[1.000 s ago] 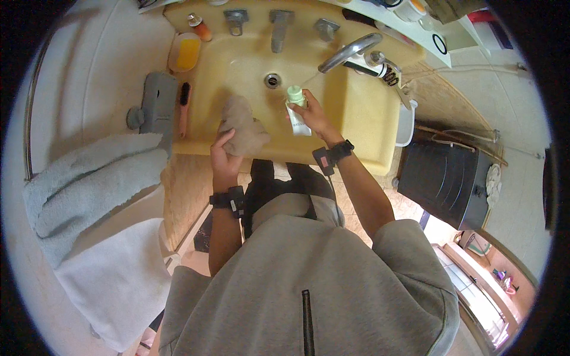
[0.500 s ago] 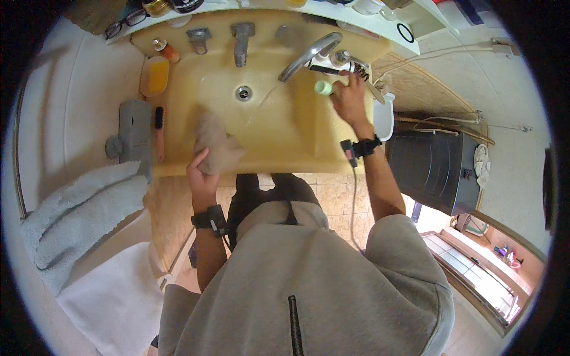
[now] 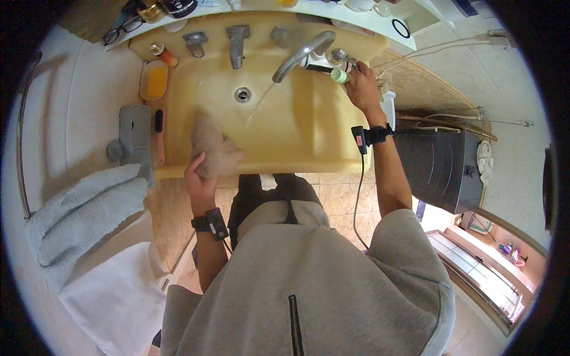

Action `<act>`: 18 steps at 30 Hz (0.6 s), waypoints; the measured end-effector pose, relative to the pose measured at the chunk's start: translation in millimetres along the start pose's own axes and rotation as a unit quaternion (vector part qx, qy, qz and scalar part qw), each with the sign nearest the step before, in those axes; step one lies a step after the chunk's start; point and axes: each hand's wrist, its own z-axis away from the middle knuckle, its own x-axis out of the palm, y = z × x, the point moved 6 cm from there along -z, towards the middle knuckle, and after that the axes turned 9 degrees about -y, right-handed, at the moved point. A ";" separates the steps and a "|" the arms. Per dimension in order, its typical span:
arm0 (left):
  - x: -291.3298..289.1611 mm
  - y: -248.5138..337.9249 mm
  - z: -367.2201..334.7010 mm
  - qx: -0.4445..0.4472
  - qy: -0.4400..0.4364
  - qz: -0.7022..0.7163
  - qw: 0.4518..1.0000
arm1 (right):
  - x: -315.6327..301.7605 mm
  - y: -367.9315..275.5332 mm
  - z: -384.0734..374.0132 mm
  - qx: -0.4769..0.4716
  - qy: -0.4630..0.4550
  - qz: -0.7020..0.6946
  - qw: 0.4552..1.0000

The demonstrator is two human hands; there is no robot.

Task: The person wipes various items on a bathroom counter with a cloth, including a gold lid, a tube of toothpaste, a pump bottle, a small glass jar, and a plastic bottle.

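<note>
My left hand [image 3: 200,178] is closed on a bunched greyish-beige cloth [image 3: 212,148] over the near left part of the yellow sink [image 3: 279,165]. The cloth's exact kind is blurred. At the far right of the sink, my right hand [image 3: 363,90] is closed around a small pale green cylindrical container [image 3: 340,75], whose round end sticks out left of the fingers. It is beside the base of the curved metal faucet [image 3: 306,54]. A thin stream of water [image 3: 259,105] slants from the spout into the basin, near the drain [image 3: 243,95].
On the left ledge are a brush [image 3: 160,136], a yellow soap in a dish [image 3: 155,80] and an orange bottle [image 3: 164,54]. A second spout [image 3: 237,46] stands at the back, below a cluttered shelf [image 3: 320,8]. Towels [image 3: 89,213] hang left; a dark appliance [image 3: 436,166] stands right.
My right hand has moved away and to the right with the pale green container, closer to the faucet base. My left hand still holds the cloth in nearly the same place.
</note>
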 end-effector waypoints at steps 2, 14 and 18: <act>-0.6 -4.8 0.4 -0.045 0.040 0.179 0.982 | 0.2 -3.6 1.8 -0.010 0.001 0.011 1.000; -5.9 -1.6 2.3 -0.035 0.027 0.202 0.978 | 5.8 -5.1 1.7 -0.007 -0.007 0.006 1.000; -9.3 -4.0 0.7 -0.040 0.021 0.212 0.976 | 5.8 -4.0 2.3 -0.007 -0.004 0.007 1.000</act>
